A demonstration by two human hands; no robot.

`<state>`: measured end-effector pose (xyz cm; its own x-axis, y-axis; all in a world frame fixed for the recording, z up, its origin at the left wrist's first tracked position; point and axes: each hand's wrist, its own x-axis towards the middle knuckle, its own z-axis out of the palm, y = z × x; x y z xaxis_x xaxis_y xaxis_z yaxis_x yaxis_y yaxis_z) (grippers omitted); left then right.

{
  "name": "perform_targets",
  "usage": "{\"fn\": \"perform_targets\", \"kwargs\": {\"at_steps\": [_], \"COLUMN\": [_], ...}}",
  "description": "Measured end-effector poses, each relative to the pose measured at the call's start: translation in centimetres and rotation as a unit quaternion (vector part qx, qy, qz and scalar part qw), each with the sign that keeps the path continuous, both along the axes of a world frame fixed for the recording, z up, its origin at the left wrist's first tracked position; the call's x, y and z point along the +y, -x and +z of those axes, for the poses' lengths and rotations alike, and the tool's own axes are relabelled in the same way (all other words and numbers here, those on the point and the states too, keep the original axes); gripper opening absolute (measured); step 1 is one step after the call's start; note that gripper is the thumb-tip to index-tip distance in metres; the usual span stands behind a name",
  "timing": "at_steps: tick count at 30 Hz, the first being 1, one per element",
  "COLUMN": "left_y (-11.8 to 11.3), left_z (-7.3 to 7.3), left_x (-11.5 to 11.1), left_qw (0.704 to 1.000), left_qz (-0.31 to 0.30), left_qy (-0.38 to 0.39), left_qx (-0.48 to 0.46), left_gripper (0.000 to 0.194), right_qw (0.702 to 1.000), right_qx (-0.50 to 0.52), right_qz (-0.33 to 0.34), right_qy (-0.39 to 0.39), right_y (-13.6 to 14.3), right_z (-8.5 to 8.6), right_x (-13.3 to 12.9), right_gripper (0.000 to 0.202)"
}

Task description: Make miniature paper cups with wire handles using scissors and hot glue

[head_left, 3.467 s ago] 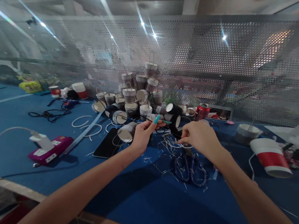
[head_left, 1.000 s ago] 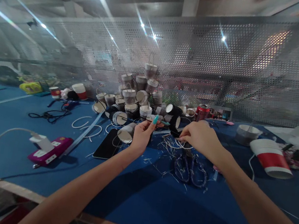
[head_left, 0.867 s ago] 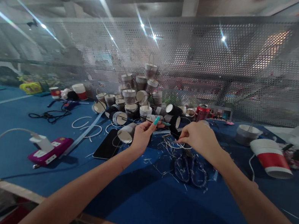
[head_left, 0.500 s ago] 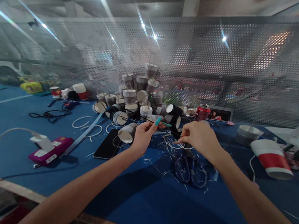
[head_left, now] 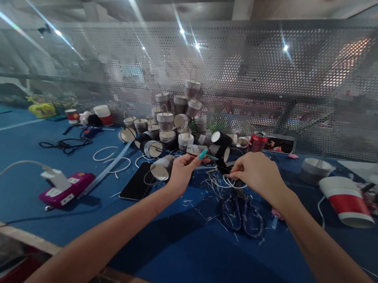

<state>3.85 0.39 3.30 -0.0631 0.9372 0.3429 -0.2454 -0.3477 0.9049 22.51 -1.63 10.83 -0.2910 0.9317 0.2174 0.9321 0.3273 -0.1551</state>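
Observation:
My left hand (head_left: 182, 172), with long turquoise nails, is closed in a pinch on a thin dark cord (head_left: 192, 154) above the table middle. To its right my right hand (head_left: 258, 173) is bent down, thumb and fingertips pressed together. What those fingertips hold is too small to make out; a black piece (head_left: 223, 167) lies just left of them. Beneath the right hand are white cord loops (head_left: 234, 185) and scissors (head_left: 243, 215) with dark blue handles. Close to my left hand lies a tipped small grey cup (head_left: 161, 168) with a thin wire handle.
Behind my hands rises a pile of small grey cups (head_left: 165, 121). A black phone (head_left: 135, 183) and a purple power strip (head_left: 68, 191) with a white plug lie left. A red can (head_left: 257, 142) stands at the back; a red-white paper cup (head_left: 349, 204) lies right. Scraps litter the middle.
My right hand has shifted slightly to the right, its fingertips still pinched. A pink thing beside my right forearm shows more fully. My left hand keeps about the same place.

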Motion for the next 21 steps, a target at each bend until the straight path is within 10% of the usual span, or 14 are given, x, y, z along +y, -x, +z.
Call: {"fn": "perform_targets", "kwargs": {"at_steps": [21], "left_y": [0.1], "left_z": [0.13], "left_x": [-0.13], "left_qw": [1.0], "left_qz": [0.01], "left_qy": [-0.012], "left_qx": [0.024], "left_gripper": [0.018], "right_qw": [1.0], "right_qx": [0.017], "right_qz": [-0.004], "right_qy": [-0.025], "right_y": [0.36], "right_z": [-0.32], "right_x": [-0.01], "right_gripper": [0.019]}}
